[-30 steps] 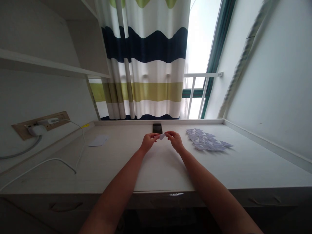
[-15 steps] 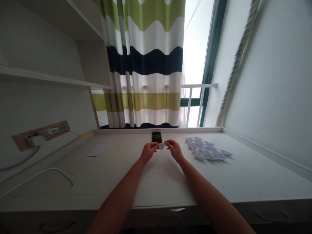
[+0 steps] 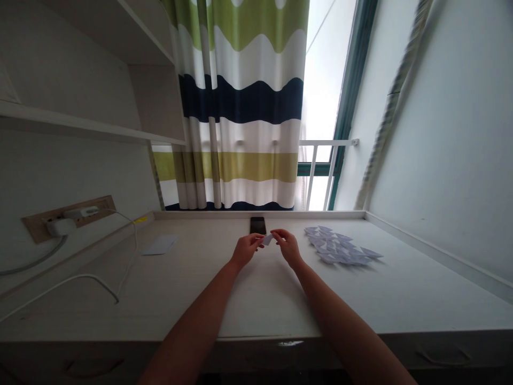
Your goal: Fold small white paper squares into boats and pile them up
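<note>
A small piece of folded white paper [image 3: 267, 240] is held between my two hands, above the middle of the desk. My left hand [image 3: 246, 250] pinches its left side with thumb and fingers. On the opposite side, my right hand [image 3: 287, 246] grips the upper right corner between thumb and forefinger. Just behind the paper lies a dark phone [image 3: 257, 225], its near end partly covered by the fingers. To the right of my hands several folded white paper pieces [image 3: 340, 247] lie in an overlapping cluster.
A flat stack of white paper [image 3: 161, 245] rests on the left of the desk [image 3: 264, 299]. White cables [image 3: 120, 291] run from the wall socket [image 3: 68, 219] across the left side. A low rim [image 3: 216, 215] borders the back, with a striped curtain [image 3: 256, 101] behind.
The paper between my fingers has tilted slightly, its right corner now higher. Both hands stay almost in place, and the view has shifted a little.
</note>
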Motion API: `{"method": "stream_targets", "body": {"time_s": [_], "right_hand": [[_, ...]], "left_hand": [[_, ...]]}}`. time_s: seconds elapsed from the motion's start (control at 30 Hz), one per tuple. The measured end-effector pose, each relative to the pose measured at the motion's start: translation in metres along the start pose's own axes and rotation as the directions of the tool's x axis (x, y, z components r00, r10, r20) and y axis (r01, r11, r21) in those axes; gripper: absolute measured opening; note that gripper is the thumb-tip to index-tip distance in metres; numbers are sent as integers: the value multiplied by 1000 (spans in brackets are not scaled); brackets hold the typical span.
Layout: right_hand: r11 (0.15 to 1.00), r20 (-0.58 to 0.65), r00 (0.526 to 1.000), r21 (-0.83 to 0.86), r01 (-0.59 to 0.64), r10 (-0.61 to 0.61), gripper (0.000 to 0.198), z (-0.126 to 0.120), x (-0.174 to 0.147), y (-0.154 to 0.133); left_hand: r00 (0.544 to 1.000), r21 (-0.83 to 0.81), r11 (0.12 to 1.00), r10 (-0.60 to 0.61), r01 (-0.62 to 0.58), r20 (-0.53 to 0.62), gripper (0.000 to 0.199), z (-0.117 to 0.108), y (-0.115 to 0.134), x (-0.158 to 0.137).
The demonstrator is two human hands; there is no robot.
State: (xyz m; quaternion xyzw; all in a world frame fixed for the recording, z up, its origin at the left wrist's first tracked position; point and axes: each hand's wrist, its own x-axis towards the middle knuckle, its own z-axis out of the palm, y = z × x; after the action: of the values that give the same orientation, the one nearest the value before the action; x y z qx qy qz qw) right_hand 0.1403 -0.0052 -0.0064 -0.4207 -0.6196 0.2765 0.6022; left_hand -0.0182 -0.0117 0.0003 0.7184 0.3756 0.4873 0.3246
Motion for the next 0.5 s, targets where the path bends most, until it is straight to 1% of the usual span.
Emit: {"method": "stream_targets", "body": {"time_s": [0.1, 0.17, 0.23, 0.3, 0.33, 0.4, 0.5], "right_hand": [[997, -84, 995, -57, 45, -50, 29, 0, -1, -1], [998, -103, 994, -57, 33, -39, 28, 2, -2, -3], [1000, -19, 1000, -6, -1, 1, 28, 6, -4, -5], [998, 102, 994, 60, -37, 31, 28, 10, -6, -7], [995, 142, 989, 88, -49, 37, 28, 11, -7, -8], [990, 177, 984, 129, -59, 36, 29, 13, -7, -8], [991, 173, 984, 127, -50, 27, 28, 13, -6, -5]], "left_hand": [[998, 47, 999, 6, -3, -60, 25, -1, 1, -1], [995, 73, 997, 14, -7, -97, 26, -2, 1, -1], [993, 87, 996, 23, -14, -112, 26, -3, 1, -2], [994, 87, 996, 39, -30, -104, 26, -2, 1, -2], [994, 82, 996, 51, -44, -92, 25, -2, 1, -2], [996, 68, 995, 74, -70, -58, 25, -1, 1, -2], [997, 31, 997, 76, -76, -9, 26, 1, 3, -2]]}}
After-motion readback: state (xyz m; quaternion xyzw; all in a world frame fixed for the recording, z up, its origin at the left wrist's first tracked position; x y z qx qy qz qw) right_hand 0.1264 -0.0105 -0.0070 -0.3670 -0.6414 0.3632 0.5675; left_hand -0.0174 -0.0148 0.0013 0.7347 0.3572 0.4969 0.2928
